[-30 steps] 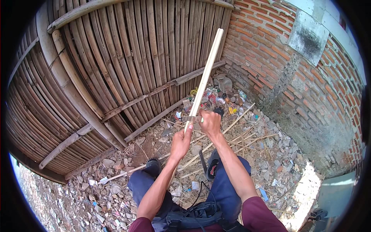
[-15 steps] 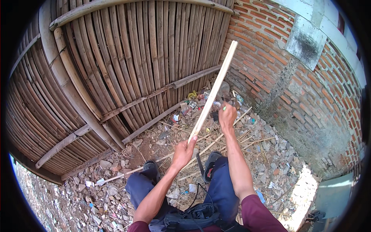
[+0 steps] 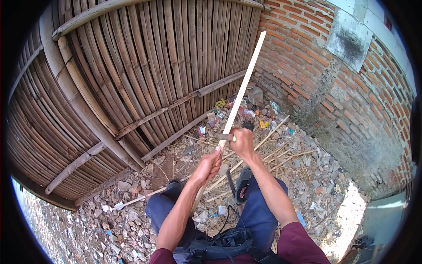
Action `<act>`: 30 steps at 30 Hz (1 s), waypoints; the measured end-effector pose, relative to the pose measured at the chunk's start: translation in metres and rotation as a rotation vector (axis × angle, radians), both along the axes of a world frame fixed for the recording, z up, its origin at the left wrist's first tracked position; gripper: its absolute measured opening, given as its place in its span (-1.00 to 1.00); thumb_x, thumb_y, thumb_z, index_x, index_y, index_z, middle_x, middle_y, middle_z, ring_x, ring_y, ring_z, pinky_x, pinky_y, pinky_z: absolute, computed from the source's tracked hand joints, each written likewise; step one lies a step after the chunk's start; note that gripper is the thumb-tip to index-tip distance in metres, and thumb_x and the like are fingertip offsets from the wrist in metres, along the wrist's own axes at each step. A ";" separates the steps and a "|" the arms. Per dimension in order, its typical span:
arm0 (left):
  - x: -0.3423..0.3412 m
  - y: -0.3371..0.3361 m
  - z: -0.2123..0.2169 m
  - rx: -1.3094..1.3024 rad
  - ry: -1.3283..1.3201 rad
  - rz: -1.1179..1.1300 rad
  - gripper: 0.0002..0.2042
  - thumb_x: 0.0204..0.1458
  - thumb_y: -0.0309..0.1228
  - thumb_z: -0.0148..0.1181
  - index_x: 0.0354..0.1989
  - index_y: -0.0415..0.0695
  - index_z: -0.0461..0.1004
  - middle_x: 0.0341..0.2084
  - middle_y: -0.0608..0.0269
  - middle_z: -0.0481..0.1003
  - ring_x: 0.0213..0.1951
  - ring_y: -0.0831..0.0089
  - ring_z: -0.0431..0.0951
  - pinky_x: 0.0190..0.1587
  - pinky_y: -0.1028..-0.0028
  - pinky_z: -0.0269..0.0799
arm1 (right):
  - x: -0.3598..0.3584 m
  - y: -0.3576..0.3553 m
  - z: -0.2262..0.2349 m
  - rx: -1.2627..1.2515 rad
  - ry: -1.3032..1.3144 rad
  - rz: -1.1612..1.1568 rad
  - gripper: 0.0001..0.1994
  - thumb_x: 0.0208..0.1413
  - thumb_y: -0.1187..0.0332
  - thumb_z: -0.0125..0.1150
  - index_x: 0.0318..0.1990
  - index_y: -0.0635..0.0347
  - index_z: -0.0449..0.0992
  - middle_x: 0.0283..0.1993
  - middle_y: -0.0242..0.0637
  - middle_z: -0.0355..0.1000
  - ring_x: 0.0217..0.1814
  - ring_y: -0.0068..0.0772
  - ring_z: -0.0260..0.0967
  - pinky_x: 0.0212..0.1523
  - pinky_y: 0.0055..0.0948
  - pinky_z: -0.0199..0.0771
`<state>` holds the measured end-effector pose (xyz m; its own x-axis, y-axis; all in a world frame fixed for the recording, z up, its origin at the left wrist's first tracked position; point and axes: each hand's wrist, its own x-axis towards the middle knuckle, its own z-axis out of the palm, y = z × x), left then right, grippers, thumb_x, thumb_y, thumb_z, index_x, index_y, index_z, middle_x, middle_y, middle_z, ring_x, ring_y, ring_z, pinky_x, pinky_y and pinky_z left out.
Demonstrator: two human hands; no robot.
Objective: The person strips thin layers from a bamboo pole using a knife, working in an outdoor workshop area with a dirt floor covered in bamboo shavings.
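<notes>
Gripping one pale bamboo strip (image 3: pixel 241 96), the left hand (image 3: pixel 207 163) stays clenched round its lower part, while the right hand (image 3: pixel 241 141) is closed on a small knife (image 3: pixel 225 137) set against the strip just above. Since a second ago the right hand has returned nearer the left, suggesting a repeated shaving stroke. The strip rises slanting toward the brick wall (image 3: pixel 351 101). Counted: two hands, one strip, one knife, one bamboo fence (image 3: pixel 132 75); several loose strips (image 3: pixel 272 154) lie on rubble.

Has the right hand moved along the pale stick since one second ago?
Yes. The right hand slid up the pale stick, farther from the left hand.
</notes>
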<state>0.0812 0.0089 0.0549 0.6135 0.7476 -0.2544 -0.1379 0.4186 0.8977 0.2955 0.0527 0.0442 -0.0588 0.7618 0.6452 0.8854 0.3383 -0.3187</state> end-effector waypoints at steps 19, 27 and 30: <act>0.024 -0.018 -0.016 0.735 0.599 0.447 -0.66 0.41 -0.28 0.09 -0.14 -0.38 0.59 -0.55 -0.41 0.49 -0.42 -0.35 0.60 -0.38 -0.09 0.42 | -0.014 -0.008 0.017 -0.082 0.017 -0.008 -0.88 -0.04 0.42 0.34 -0.37 0.20 0.74 -0.55 0.08 0.53 -0.47 0.15 0.58 -0.40 0.00 0.55; 0.025 -0.017 -0.017 0.831 0.622 0.493 -0.71 0.37 -0.36 0.09 -0.16 -0.42 0.57 -0.56 -0.44 0.50 -0.40 -0.38 0.60 -0.39 -0.14 0.45 | -0.008 -0.005 0.024 -0.099 -0.021 -0.051 -0.88 -0.05 0.41 0.35 -0.34 0.11 0.75 -0.54 0.03 0.55 -0.47 0.13 0.58 -0.38 -0.03 0.56; 0.026 -0.018 -0.014 0.807 0.622 0.487 -0.71 0.36 -0.37 0.09 -0.19 -0.42 0.56 -0.57 -0.44 0.50 -0.41 -0.38 0.60 -0.40 -0.14 0.45 | -0.007 -0.004 0.025 -0.098 -0.030 -0.072 -0.88 -0.07 0.41 0.36 -0.34 0.10 0.75 -0.53 0.02 0.56 -0.46 0.11 0.59 -0.38 -0.04 0.57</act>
